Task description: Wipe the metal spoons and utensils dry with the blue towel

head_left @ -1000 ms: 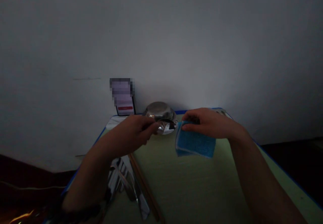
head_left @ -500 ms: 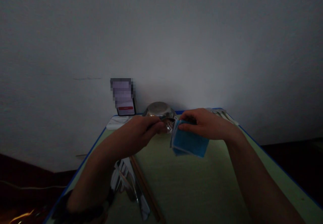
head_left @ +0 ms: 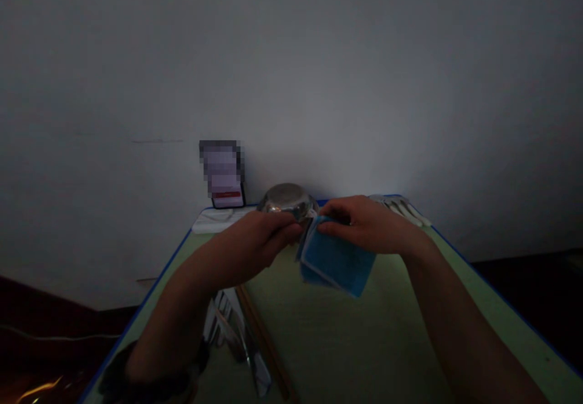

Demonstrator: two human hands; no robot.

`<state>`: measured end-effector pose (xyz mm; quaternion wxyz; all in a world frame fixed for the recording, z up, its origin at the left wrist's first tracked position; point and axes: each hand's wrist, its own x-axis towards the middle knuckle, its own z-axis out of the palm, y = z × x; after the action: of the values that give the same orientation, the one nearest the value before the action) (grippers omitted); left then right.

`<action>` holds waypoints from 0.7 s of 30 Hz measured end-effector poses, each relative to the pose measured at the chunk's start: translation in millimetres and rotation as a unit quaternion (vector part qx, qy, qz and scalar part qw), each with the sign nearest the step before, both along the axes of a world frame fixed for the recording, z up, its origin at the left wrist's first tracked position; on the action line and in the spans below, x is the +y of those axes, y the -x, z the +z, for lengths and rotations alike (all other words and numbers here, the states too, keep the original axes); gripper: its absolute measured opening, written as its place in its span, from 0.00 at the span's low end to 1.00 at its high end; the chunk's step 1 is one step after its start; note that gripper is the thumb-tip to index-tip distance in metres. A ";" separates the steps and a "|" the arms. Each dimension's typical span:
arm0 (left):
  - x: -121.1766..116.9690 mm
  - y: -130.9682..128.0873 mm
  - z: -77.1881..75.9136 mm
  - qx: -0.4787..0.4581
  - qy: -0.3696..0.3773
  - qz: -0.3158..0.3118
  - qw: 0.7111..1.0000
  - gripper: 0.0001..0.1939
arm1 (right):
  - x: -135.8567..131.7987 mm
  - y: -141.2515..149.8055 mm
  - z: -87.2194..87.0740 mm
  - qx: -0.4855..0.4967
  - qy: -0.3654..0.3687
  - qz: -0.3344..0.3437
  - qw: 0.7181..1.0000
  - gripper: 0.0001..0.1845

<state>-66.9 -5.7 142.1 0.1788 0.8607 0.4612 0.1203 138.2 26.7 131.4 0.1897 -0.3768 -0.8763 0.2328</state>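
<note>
My right hand (head_left: pixel 367 225) pinches a folded blue cloth (head_left: pixel 339 264), which hangs down over the table from between thumb and fingers. Close by on the left, my left hand (head_left: pixel 255 240) is closed, its fingertips next to the cloth's left edge. What those fingers hold is hidden by the hand and the cloth; only a dark sliver shows between them. Behind both hands, a shiny metal bowl (head_left: pixel 286 195) rests upside down against the wall, its near side partly covered by my left hand.
Beneath my left forearm lie metal cutlery (head_left: pixel 232 331) and brown chopsticks (head_left: pixel 264 343). Several light-handled utensils (head_left: pixel 403 208) lie at the back right. A phone (head_left: pixel 225 176) leans on the wall, near a white object (head_left: pixel 214 219). The green table (head_left: pixel 364 343) has blue edges.
My left hand has shifted right, toward the cloth. My right hand has moved slightly left, and the cloth has swung left and lower, covering the shiny metal seen earlier between the hands.
</note>
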 end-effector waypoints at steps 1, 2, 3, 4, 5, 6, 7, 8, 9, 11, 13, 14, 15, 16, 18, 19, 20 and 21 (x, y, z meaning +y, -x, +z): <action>-0.1 -0.2 0.1 -0.002 -0.003 0.001 1.000 0.15 | -0.3 0.5 -0.2 0.004 -0.002 0.001 1.000 0.12; -0.2 -0.4 0.4 -0.004 -0.008 0.003 1.000 0.15 | -0.7 0.9 -0.3 0.008 -0.006 0.000 1.000 0.12; -0.2 -0.6 0.8 -0.004 -0.013 0.004 1.000 0.15 | -1.0 1.3 -0.4 0.011 -0.012 -0.003 1.000 0.11; -0.2 -0.8 1.5 -0.003 -0.018 0.006 1.000 0.15 | -1.2 1.7 -0.4 0.013 -0.018 -0.007 1.000 0.11; -0.2 -1.0 2.2 -0.002 -0.021 0.010 1.000 0.15 | -1.4 2.1 -0.5 0.015 -0.024 -0.012 1.000 0.11; 0.0 -1.1 2.9 -0.004 -0.024 0.015 1.000 0.15 | -1.6 2.6 -0.5 0.018 -0.030 -0.018 0.999 0.11; 0.2 -1.1 3.5 -0.008 -0.027 0.024 0.999 0.16 | -1.8 3.2 -0.4 0.021 -0.035 -0.025 0.999 0.11; 0.6 -0.9 3.8 -0.015 -0.031 0.033 0.999 0.16 | -1.9 3.7 -0.4 0.025 -0.039 -0.031 0.998 0.11; 1.1 -0.7 3.9 -0.023 -0.035 0.044 0.998 0.16 | -2.0 4.1 -0.5 0.031 -0.042 -0.036 0.998 0.11; 2.3 0.2 3.3 -0.038 -0.049 0.069 0.996 0.17 | -2.0 4.5 -0.6 0.042 -0.045 -0.043 0.997 0.11; 3.6 1.0 2.1 -0.044 -0.064 0.095 0.992 0.18 | -1.2 4.0 -1.1 0.049 -0.048 -0.052 0.996 0.10; 4.2 1.3 1.6 -0.044 -0.069 0.107 0.991 0.19 | -0.4 3.5 -1.5 0.053 -0.052 -0.061 0.995 0.10; 4.7 1.6 1.1 -0.043 -0.073 0.116 0.990 0.19 | 0.8 2.8 -2.2 0.058 -0.056 -0.074 0.994 0.11; 5.2 1.8 0.7 -0.042 -0.075 0.122 0.989 0.19 | 2.2 2.1 -3.2 0.066 -0.060 -0.089 0.992 0.11; 5.7 2.4 -0.1 -0.037 -0.074 0.129 0.988 0.19 | 6.3 0.7 -6.3 0.101 -0.063 -0.125 0.985 0.12; 5.9 3.0 -0.7 -0.034 -0.073 0.131 0.988 0.19 | 8.8 0.2 -8.4 0.128 -0.062 -0.146 0.979 0.13; 6.0 3.9 -1.3 -0.030 -0.070 0.132 0.988 0.19 | 11.6 -0.2 -10.9 0.161 -0.060 -0.168 0.971 0.13; 5.9 5.1 -2.2 -0.026 -0.062 0.131 0.989 0.19 | 14.7 -0.4 -13.7 0.203 -0.057 -0.193 0.958 0.13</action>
<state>-72.0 0.2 139.9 0.1198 0.7991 0.5564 0.1936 138.6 41.3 117.7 0.4258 -0.4720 -0.7418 0.2133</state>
